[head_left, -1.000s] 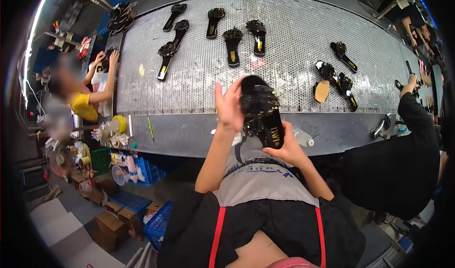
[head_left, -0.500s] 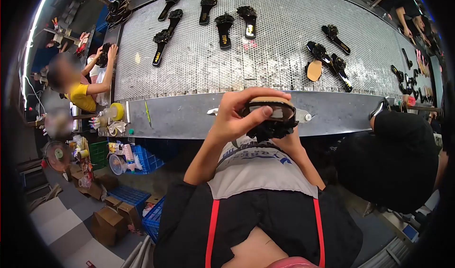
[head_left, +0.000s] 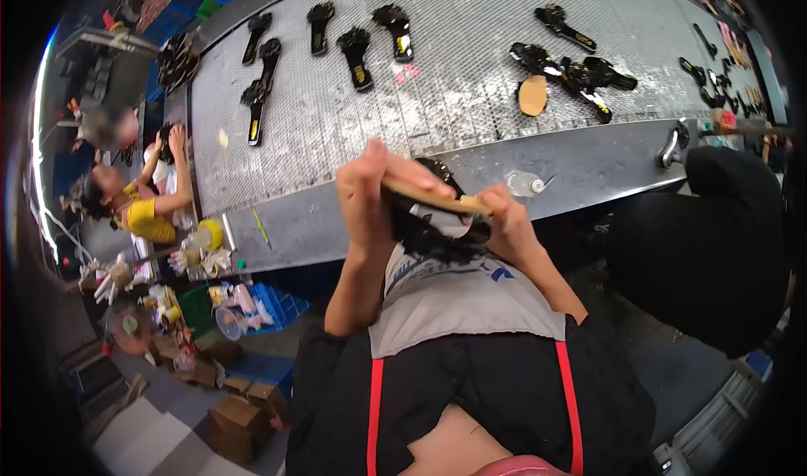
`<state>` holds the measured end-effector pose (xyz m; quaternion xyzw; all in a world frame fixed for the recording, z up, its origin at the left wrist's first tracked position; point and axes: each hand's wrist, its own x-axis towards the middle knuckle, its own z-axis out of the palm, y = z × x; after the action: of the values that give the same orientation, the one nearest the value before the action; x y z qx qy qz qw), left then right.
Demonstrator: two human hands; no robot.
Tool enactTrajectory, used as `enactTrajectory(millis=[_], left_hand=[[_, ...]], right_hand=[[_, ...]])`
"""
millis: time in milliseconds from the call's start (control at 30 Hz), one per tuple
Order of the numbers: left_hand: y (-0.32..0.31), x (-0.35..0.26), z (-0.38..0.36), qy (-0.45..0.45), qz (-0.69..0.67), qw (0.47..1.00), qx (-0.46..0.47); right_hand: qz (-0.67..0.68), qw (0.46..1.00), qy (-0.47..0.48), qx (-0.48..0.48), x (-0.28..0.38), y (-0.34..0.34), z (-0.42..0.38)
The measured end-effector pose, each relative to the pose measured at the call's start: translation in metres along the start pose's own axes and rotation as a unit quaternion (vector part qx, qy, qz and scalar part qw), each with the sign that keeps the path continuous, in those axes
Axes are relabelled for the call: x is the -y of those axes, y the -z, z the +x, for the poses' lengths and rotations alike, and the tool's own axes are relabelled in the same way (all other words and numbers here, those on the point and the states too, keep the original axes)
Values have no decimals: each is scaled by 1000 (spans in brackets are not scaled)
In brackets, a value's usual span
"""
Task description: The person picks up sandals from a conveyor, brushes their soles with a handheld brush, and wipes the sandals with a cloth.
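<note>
Close in front of my body I hold a black sandal [head_left: 437,222] with a tan sole and dark ruffled trim, its sole edge turned upward. My left hand [head_left: 374,192] wraps round one end, its fingers along the sole. At the other end my right hand [head_left: 507,221] pinches the sole's tip. Part of another black sandal [head_left: 435,170] shows on the bench edge just behind them. Farther right on the mesh belt [head_left: 454,81], several black sandals [head_left: 586,76] lie in a group, with a tan sole [head_left: 532,96] beside them.
More black sandals [head_left: 356,58] lie across the belt's left half. A clear bottle [head_left: 524,183] rests on the metal ledge [head_left: 315,234], and a green pen [head_left: 261,227] farther left. A person in yellow [head_left: 151,214] works at the left; a dark-clothed person [head_left: 698,253] is close at the right.
The held sandal has turned, and my right hand has come into view gripping its end. My left hand has shifted left. The view has rotated, and another sandal now joins the right-hand group.
</note>
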<state>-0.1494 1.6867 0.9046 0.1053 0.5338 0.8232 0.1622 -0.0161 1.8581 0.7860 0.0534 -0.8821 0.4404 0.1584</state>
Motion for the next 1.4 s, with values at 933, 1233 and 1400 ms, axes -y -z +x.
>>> enactTrajectory(millis=[933,1233,1400], left_hand=[[-36,17,12,-341,398,846,97],[-40,20,24,-321,529,781,83],[-35,37,42,-218,545,806,72]], right_hand=[[143,975,58,158,67,130,115],[-54,967,192,159,58,130,135],[-12,973,203,110,20,112,148]])
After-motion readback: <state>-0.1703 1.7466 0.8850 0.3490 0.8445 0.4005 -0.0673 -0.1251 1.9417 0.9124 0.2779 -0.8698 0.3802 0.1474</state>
